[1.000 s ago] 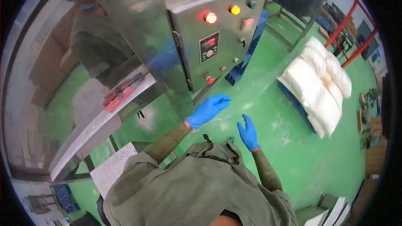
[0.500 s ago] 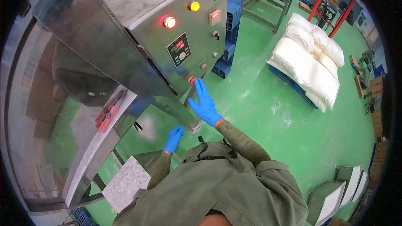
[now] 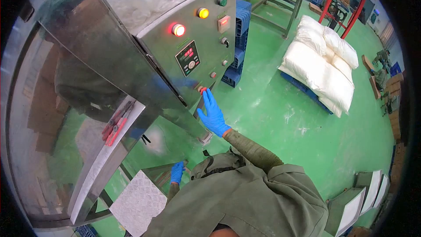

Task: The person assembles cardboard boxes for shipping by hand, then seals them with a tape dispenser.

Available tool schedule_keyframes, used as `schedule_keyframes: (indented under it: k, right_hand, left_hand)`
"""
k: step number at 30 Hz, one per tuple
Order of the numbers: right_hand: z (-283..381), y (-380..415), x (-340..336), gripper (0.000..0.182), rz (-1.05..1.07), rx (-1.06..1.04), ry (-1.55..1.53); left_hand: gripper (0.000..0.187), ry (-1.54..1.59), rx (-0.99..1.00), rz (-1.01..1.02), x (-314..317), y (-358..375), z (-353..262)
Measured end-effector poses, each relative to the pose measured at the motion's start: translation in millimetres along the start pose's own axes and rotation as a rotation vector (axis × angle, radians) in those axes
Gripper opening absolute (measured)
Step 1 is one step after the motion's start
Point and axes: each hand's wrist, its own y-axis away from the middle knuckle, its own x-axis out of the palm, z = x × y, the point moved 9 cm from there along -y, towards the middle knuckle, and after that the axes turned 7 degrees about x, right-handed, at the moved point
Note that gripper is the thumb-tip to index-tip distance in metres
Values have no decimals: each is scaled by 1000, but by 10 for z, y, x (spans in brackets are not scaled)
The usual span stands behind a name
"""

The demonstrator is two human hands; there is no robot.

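My right hand (image 3: 213, 115), in a blue glove, reaches up to the steel control panel (image 3: 197, 35) with its fingers straight and the thumb apart. Its fingertips are at the red push button (image 3: 202, 90) on the panel's lower corner; whether the button is pressed in is hidden. My left hand (image 3: 177, 172), also gloved in blue, hangs low near my body by the chequered metal plate (image 3: 138, 202). Its fingers look loosely curled together, and I see nothing in them. Above the right hand, a red lamp (image 3: 178, 30) and a yellow lamp (image 3: 202, 13) glow beside a digital display (image 3: 187, 58).
Red-handled pliers (image 3: 116, 127) lie on the machine's steel ledge (image 3: 94, 171). White sacks (image 3: 318, 63) are stacked on a blue pallet (image 3: 302, 88) to the right. Blue crates (image 3: 239, 39) stand behind the panel. Metal bins (image 3: 351, 208) sit at the lower right.
My left hand has dropped lower, closer to my body. My right hand stays at the red button, while the whole view has shifted slightly.
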Motion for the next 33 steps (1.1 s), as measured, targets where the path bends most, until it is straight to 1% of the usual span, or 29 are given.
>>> schedule_keyframes:
  k: [3, 9, 12, 15, 17, 21, 24, 27, 30, 33]
  right_hand:
    - [2, -2, 19, 82, -4, 23, 0]
    - [42, -1, 13, 83, -16, 42, -34]
    - [38, 3, 19, 84, -44, 6, -20]
    - [21, 3, 40, 84, -37, 25, -31]
    - [34, 1, 32, 83, -37, 35, -49]
    - [50, -87, 85, 76, -83, 19, -30]
    - [-116, -171, 7, 67, -91, 94, 9]
    - [-197, -331, -57, 54, -130, 71, 84]
    - [-317, -515, 25, 48, -62, 113, 190]
    - [-894, -523, 405, 43, 193, 628, -427]
  left_hand:
    - [39, 7, -19, -5, -12, 4, 167]
    - [42, 7, -168, 56, -71, -80, 705]
    - [46, -24, -218, 98, -104, -117, 902]
    - [48, 2, -223, 119, -90, -297, 1313]
    - [48, -181, -17, 162, -84, -217, 1031]
    - [47, -185, -106, 169, -83, -108, 1028]
    - [46, -208, -138, 196, -32, -143, 1050]
    - [45, -229, -151, 220, 18, -182, 1050]
    - [45, -236, -158, 242, 51, -253, 985]
    - [44, -242, -158, 263, 106, -344, 907]
